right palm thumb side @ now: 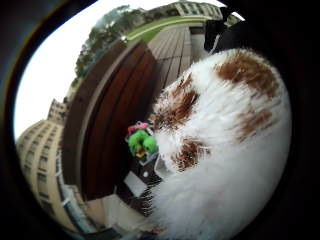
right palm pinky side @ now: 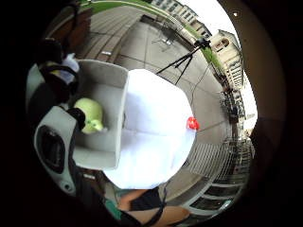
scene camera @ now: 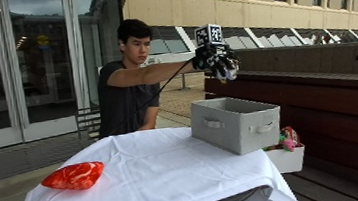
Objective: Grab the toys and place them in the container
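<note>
Outside view: the gloved right hand [scene camera: 216, 61] held a fluffy white-and-brown toy [scene camera: 228, 70] high above the grey container [scene camera: 235, 123], fingers curled round it. A red toy [scene camera: 73, 176] lay on the white tablecloth [scene camera: 167, 177].

Thumb-side palm view: the fluffy fur [right palm thumb side: 225, 145] looked soft, light and easy to squeeze; its middle seemed best to hold.

Little-finger-side palm view: a green toy [right palm pinky side: 90, 115] sat inside the container.

Layout: a grey fabric container [scene camera: 236, 123] stands on the white-clothed table [scene camera: 154, 178], with a green plush toy [right palm pinky side: 90, 115] inside it. A red plush toy [scene camera: 73, 176] lies well apart, near the table's opposite edge. The gloved right hand [scene camera: 215, 61], holding a white-and-brown furry toy [right palm thumb side: 225, 145], is above the container. A small white box [scene camera: 285, 158] of toys sits beside the table.
</note>
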`<state>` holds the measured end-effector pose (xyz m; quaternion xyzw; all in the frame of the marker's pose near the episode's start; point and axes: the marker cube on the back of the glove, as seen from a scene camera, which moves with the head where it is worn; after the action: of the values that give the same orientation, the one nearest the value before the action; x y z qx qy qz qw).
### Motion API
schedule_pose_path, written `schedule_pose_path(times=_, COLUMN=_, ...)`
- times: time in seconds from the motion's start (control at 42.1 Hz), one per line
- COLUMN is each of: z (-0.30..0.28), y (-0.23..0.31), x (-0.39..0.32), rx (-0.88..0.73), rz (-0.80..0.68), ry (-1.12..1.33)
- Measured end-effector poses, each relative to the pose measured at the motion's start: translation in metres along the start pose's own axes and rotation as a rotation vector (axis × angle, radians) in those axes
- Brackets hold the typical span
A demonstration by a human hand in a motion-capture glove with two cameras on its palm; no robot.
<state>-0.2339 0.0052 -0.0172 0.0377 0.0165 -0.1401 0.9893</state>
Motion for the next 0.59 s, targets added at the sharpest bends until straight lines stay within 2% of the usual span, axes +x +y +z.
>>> schedule_pose_path(times=0.19, z=0.029, y=-0.008, x=0.017, rx=-0.176, rz=-0.040, ry=-0.050)
schedule_pose_path(times=0.404, z=0.009, y=0.007, x=0.053, rx=-0.054, rz=-0.054, ry=0.009)
schedule_pose_path(times=0.594, z=0.000, y=0.019, x=0.113, rx=-0.028, rz=-0.017, ry=0.073)
